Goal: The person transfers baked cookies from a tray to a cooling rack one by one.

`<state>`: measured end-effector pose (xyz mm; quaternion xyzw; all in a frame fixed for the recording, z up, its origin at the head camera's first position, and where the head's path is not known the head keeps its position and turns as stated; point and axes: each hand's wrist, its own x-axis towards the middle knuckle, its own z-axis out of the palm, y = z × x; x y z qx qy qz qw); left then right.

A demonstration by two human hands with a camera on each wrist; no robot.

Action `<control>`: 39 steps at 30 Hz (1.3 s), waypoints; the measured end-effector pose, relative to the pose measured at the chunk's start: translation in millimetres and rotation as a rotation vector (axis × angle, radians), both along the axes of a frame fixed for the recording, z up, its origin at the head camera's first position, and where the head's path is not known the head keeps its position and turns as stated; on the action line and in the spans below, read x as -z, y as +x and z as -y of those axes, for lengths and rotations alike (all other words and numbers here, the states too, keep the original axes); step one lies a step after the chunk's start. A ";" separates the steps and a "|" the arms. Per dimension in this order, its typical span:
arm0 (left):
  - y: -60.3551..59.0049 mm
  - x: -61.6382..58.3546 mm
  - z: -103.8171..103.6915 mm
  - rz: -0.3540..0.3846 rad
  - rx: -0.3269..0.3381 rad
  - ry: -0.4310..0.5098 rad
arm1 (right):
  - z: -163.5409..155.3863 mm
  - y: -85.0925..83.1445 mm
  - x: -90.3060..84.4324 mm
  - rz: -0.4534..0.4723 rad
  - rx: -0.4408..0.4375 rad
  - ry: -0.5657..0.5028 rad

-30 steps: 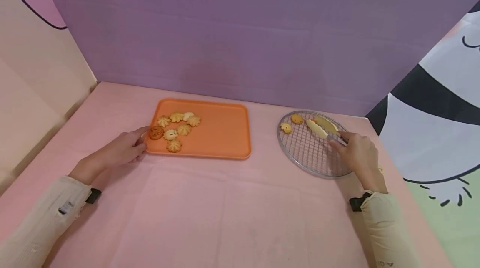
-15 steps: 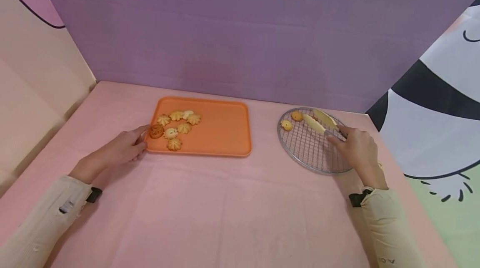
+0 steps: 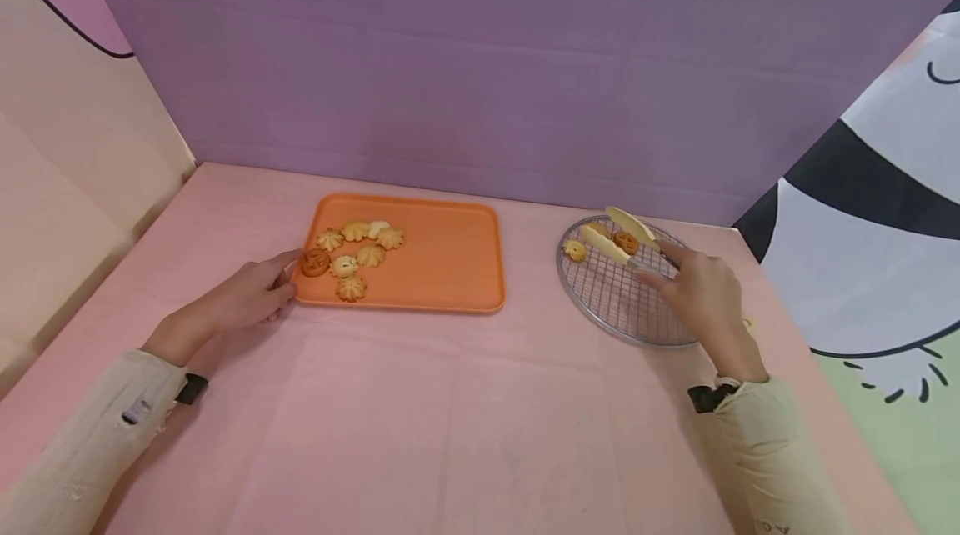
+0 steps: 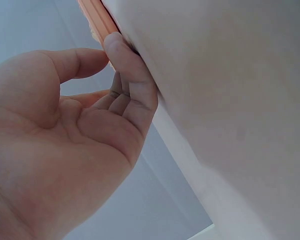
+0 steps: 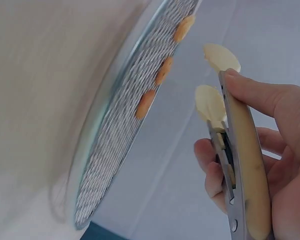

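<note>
My left hand grips the left edge of an orange tray; in the left wrist view its thumb and fingers meet at the tray's rim. Several cookies lie on the tray's left half, a browner round one nearest the hand. My right hand holds tongs with pale, spread tips over a round wire rack. Between the tips, in the head view, shows a brown round cookie. A small pale cookie sits at the rack's left rim, and another cookie is partly hidden behind a tip.
A pink cloth covers the table. Behind it stands a purple wall panel, with a cream panel on the left and a printed panel on the right. A small pale ring-shaped thing shows beside the right wrist.
My right hand has moved the tongs leftward over the rack, and their tips now stand wider apart with the brown cookie showing between them. The left hand has stayed at the tray's edge.
</note>
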<state>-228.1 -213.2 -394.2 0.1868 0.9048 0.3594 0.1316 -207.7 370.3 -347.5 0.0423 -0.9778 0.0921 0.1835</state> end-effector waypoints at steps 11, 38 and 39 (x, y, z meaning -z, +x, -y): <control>-2.5 1.0 -4.0 -0.003 -0.004 0.002 | 37.6 7.4 -7.0 -0.085 -0.104 -0.040; 1.6 0.4 -4.7 0.017 -0.025 -0.052 | 141.5 28.6 20.3 -0.014 -0.409 0.075; 1.5 0.0 -4.2 0.016 -0.025 -0.053 | 144.7 26.6 20.7 -0.026 -0.426 0.081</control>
